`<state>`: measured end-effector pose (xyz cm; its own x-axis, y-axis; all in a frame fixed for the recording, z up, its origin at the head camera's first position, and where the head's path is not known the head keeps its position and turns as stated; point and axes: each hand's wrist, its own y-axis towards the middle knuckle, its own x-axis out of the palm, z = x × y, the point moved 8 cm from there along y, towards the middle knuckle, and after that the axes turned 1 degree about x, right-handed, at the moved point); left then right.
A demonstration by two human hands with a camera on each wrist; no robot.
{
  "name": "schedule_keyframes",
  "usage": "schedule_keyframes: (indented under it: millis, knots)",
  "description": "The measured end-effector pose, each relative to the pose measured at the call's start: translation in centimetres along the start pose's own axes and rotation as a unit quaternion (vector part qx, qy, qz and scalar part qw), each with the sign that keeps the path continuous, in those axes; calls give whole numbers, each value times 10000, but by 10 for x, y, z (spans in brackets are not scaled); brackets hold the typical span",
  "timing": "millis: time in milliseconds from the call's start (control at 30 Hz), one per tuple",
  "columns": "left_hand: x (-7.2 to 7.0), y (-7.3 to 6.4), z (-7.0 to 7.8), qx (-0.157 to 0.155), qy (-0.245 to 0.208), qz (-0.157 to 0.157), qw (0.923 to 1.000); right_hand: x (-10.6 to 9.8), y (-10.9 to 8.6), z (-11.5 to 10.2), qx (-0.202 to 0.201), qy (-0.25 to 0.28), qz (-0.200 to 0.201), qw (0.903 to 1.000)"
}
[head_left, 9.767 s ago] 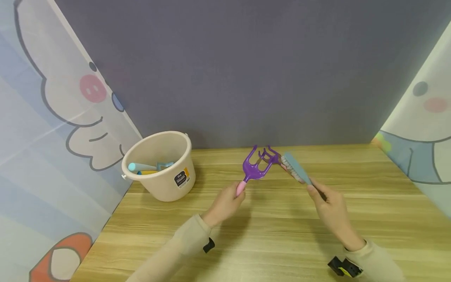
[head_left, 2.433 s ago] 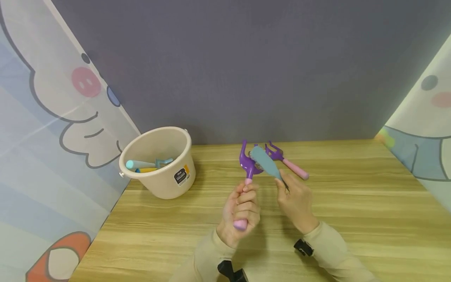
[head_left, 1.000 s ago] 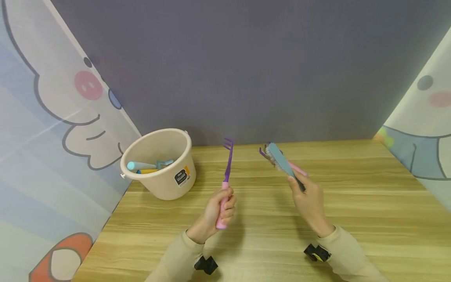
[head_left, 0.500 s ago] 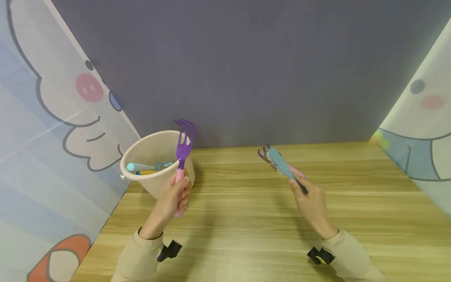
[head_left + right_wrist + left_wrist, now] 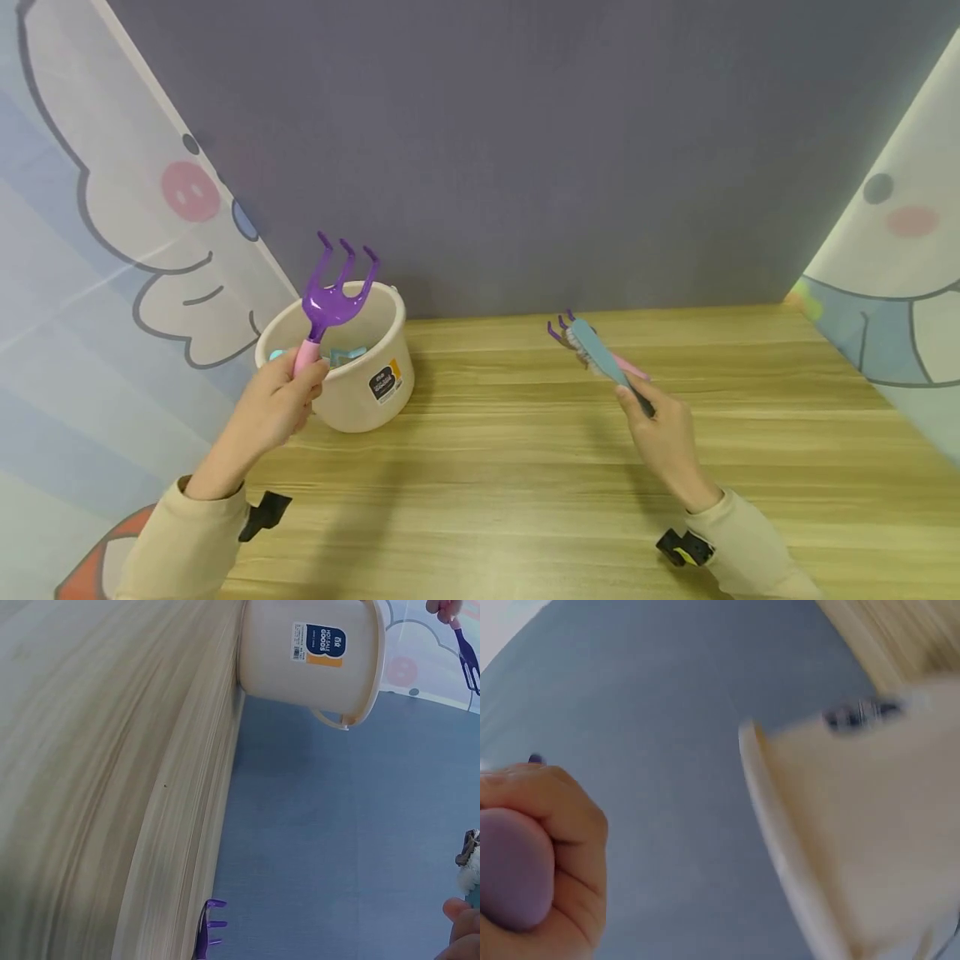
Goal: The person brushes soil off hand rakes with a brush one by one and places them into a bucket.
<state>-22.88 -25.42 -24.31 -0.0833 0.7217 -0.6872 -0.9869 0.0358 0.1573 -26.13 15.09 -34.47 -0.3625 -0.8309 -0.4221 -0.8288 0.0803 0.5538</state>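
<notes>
My left hand (image 5: 273, 400) grips the pink handle of a purple three-pronged hand rake (image 5: 330, 307), its prongs pointing up. In the head view the rake overlaps the cream bucket (image 5: 347, 410); the left wrist view shows the bucket wall (image 5: 870, 817) beside the fist. My right hand (image 5: 667, 429) holds a blue brush (image 5: 596, 346) with pale bristles facing left. Behind the brush, a second purple rake with a pink handle (image 5: 632, 367) lies on the table, partly covered by it. Its prongs (image 5: 202, 934) show in the right wrist view.
Inside the bucket lies a light blue tool (image 5: 348, 354), partly hidden by my left hand. The wooden table (image 5: 480, 467) ends at a dark grey panel (image 5: 525, 167) behind. Cartoon-printed sheets (image 5: 90, 267) hang at both sides.
Earlier the brush was against the left hand's rake. Since then my left hand has carried that rake leftward and up to the bucket. My right hand has drawn back rightward with the brush.
</notes>
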Motion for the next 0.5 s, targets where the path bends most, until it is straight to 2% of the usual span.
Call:
schedule_keyframes:
  millis: [67, 133, 200, 333, 500]
  knots:
    - [-14, 3, 2, 89, 959, 92, 9953, -1, 0, 0, -51, -16, 36, 10000]
    - [-27, 6, 6, 230, 1861, 173, 9821, -1, 0, 0, -76, -4, 27, 10000]
    - [-38, 12, 8, 329, 2495, 88, 9678, -1, 0, 0, -99, 2, 16, 9999]
    - [-53, 26, 9, 384, 3403, -187, 9394, 0, -1, 2, -46, -20, -26, 10000]
    - [-59, 47, -2, 211, 4127, -755, 9075, -1, -2, 4, 26, -114, -59, 9999]
